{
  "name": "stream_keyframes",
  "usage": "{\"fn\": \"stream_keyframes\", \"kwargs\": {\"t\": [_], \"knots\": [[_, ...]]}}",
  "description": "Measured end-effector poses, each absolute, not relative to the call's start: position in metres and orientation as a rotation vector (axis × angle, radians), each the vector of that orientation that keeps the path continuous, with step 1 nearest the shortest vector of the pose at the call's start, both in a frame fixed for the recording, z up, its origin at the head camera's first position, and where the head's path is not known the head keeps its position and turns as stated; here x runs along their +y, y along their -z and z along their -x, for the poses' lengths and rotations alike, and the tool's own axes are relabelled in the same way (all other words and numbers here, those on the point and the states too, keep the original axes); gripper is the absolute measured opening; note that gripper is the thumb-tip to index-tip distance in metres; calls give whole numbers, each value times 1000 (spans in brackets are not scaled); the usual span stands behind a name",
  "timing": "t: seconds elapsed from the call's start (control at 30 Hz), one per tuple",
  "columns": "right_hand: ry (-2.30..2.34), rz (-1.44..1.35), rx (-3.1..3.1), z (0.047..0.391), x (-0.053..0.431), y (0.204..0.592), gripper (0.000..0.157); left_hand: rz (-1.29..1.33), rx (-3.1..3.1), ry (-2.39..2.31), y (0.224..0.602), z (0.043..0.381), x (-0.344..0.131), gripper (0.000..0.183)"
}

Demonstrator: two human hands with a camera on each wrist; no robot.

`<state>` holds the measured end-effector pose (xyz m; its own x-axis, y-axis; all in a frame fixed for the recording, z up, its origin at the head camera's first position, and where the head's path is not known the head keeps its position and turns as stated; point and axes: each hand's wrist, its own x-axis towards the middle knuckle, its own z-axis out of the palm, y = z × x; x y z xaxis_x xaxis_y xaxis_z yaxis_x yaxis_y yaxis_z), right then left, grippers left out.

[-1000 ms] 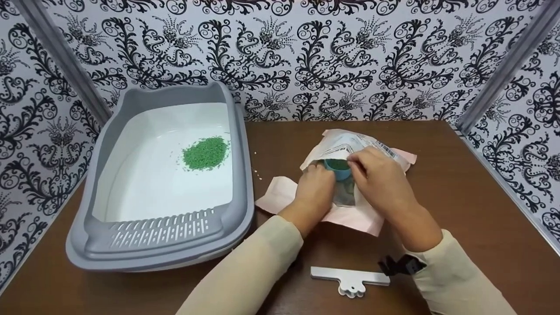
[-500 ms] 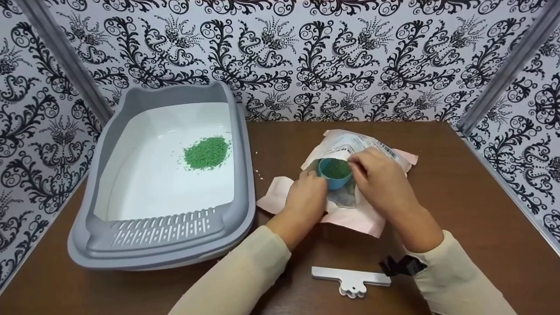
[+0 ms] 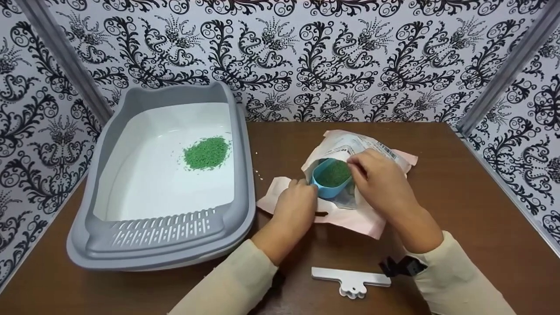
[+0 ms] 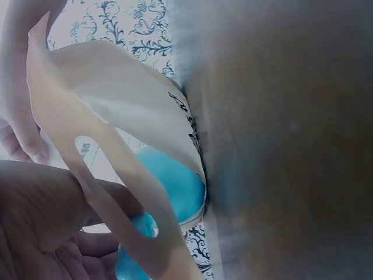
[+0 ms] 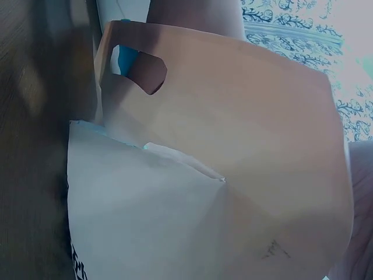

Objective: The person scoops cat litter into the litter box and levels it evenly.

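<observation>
Scoop (image 3: 329, 191) heaped with green pellets (image 3: 333, 174) sits in the mouth of the bag (image 3: 352, 222), cavity up, likely against spilling. Left hand (image 3: 295, 203) has its grip round the handle (image 4: 143, 224); right hand (image 3: 379, 179) pinches the bag's edge, apparently so it gapes.

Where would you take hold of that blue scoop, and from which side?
Probably by the handle of the blue scoop, from the near left, where the left hand grips it. Its bowl opens upward, holding green granules, while the bag and right hand crowd the opposite side.
</observation>
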<state>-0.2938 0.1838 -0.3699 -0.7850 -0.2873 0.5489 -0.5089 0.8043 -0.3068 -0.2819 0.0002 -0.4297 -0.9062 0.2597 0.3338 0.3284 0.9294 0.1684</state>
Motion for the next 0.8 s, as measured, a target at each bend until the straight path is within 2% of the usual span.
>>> {"fn": "stream_keyframes", "kwargs": {"t": [0.5,0.8], "knots": [[-615,-590,-2530,294,183,370,13,298,-2722,316,443,281,-1,17],[-598,-603,-2499,295,184,372,13,296,-2706,390,440,278,-3,24]]}}
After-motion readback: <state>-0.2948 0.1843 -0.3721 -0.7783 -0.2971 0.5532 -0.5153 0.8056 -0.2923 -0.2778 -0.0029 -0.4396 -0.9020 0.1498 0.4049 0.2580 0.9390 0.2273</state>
